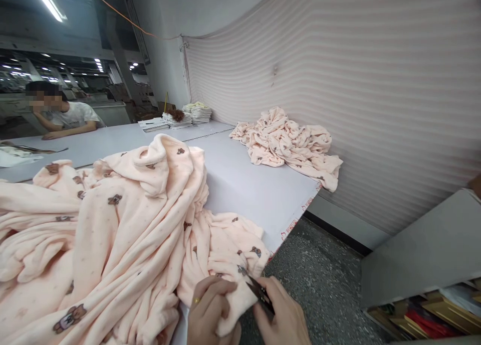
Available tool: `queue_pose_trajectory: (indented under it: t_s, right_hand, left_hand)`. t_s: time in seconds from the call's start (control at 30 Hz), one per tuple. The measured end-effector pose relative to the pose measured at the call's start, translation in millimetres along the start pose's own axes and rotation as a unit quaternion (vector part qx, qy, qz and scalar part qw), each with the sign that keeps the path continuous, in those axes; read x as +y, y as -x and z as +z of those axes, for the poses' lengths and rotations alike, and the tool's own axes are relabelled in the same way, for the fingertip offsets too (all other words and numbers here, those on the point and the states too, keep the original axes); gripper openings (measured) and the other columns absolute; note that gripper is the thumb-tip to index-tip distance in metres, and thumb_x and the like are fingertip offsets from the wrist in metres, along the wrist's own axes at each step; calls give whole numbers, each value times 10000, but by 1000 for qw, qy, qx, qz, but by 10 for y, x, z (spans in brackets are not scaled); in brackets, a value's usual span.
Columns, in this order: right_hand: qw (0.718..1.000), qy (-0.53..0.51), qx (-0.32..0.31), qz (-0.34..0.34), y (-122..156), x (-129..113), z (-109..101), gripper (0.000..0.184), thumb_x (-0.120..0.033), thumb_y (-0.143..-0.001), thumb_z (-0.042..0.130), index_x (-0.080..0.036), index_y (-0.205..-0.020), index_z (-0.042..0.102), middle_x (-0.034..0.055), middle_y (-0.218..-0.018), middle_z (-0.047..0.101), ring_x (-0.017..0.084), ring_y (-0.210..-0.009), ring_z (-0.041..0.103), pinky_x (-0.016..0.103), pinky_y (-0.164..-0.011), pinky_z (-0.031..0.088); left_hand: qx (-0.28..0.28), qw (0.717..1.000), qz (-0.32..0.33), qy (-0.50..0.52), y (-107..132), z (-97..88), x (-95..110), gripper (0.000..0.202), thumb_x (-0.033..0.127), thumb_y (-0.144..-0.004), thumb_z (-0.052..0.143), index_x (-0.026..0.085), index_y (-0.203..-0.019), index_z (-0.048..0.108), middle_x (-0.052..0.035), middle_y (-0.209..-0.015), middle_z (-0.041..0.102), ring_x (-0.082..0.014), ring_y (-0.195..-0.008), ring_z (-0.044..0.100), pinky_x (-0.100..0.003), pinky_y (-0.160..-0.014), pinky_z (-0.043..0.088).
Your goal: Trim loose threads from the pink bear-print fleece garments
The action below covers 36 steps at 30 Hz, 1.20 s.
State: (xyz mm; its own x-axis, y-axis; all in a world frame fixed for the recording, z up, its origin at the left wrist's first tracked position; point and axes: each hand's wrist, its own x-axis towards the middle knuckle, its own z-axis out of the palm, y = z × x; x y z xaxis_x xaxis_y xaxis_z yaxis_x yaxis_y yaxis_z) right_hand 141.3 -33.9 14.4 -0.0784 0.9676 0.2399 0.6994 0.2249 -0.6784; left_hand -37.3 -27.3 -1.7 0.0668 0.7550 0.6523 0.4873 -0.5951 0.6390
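A big heap of pale pink fleece cloth with small bear prints (pixel 112 224) lies over the near left of the white table (pixel 255 189). At the bottom edge my left hand (pixel 210 312), with a ring on one finger, pinches a fold of this cloth at the table's corner. Right beside it my right hand (pixel 283 317) is closed round small dark snips (pixel 261 296), whose tips touch the same fold.
A second heap of the same pink cloth (pixel 289 144) lies at the table's far right edge by a striped curtain wall. Stacks of folded goods (pixel 184 117) stand at the far end. Another person (pixel 62 114) leans on the table at the back left. A grey shelf unit (pixel 424 265) stands on the right across a strip of grey floor.
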Motion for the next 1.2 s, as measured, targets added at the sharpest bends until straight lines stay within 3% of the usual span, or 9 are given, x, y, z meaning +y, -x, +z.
queue_pose_trajectory:
  t_s: [0.03, 0.1, 0.2, 0.27, 0.43, 0.63, 0.83, 1.0, 1.2]
  right_hand:
    - [999, 8, 36, -6, -27, 23, 66, 224, -196, -841, 475, -240, -1037, 575, 32, -912, 663, 196, -814, 660, 279, -706, 496]
    - [998, 7, 66, -4, -116, 49, 148, 191, -183, -874, 423, -230, -994, 563, 36, -894, 668, 199, -814, 659, 285, -703, 489]
    - [999, -26, 15, 22, -231, 43, 109, 86, -253, -889, 492, -232, -938, 559, 12, -860, 674, 186, -798, 661, 255, -673, 490]
    - [999, -35, -33, 12, -239, 29, 2, 106, -305, -891, 537, -242, -966, 577, 4, -900, 670, 173, -821, 657, 238, -688, 492]
    - [993, 33, -73, -89, -159, 8, -251, 276, -277, -916, 511, -277, -1186, 571, 35, -1051, 650, 189, -891, 636, 278, -751, 481]
    - [985, 27, -108, -131, -225, -11, -283, 279, -222, -912, 519, -271, -1172, 606, 34, -1046, 666, 187, -894, 622, 289, -763, 467]
    - [986, 3, -109, -130, -258, -11, -225, 275, -215, -921, 496, -287, -1150, 628, 25, -1006, 676, 187, -855, 621, 287, -746, 467]
    - [980, 29, -120, -158, -270, -39, -256, 323, -210, -893, 544, -268, -1206, 595, 37, -1032, 669, 198, -891, 624, 301, -762, 457]
    - [984, 39, -110, -135, -276, -62, -249, 279, -206, -912, 501, -289, -1147, 627, 20, -1006, 678, 191, -850, 628, 293, -733, 459]
  left_hand:
    - [-31, 994, -78, 64, -21, 2, 23, 148, 214, -789, 605, 217, -678, 508, -24, -787, 697, -190, -730, 645, -293, -646, 517]
    - [-89, 950, -233, 189, -70, -2, 65, 131, 336, -876, 517, 220, -832, 559, -8, -736, 683, -165, -628, 633, -262, -554, 511]
    - [-110, 859, -387, 316, -124, -30, 79, 309, 466, -885, 478, 207, -1029, 565, -31, -824, 709, -179, -697, 656, -284, -623, 522]
    - [-93, 821, -437, 356, -137, -59, 52, 375, 502, -854, 509, 196, -1060, 579, -53, -898, 720, -205, -799, 671, -312, -701, 526]
    - [-78, 783, -457, 415, -187, -122, 1, 339, 440, -841, 532, 202, -1059, 637, -81, -1114, 702, -250, -985, 660, -375, -851, 523]
    - [-90, 789, -463, 395, -304, -186, 49, 300, 384, -827, 544, 190, -1012, 679, -69, -1146, 695, -268, -1139, 584, -392, -1008, 428]
    - [-104, 768, -489, 400, -317, -212, 59, 357, 397, -813, 557, 182, -1072, 675, -83, -1237, 652, -289, -1224, 520, -421, -1071, 361]
    - [-110, 793, -480, 357, -320, -233, 40, 375, 376, -822, 550, 190, -1125, 666, -64, -1311, 605, -269, -1307, 435, -410, -1132, 272]
    - [-117, 803, -475, 342, -348, -210, 83, 375, 391, -822, 543, 196, -1115, 669, -61, -1299, 614, -265, -1307, 433, -412, -1117, 300]
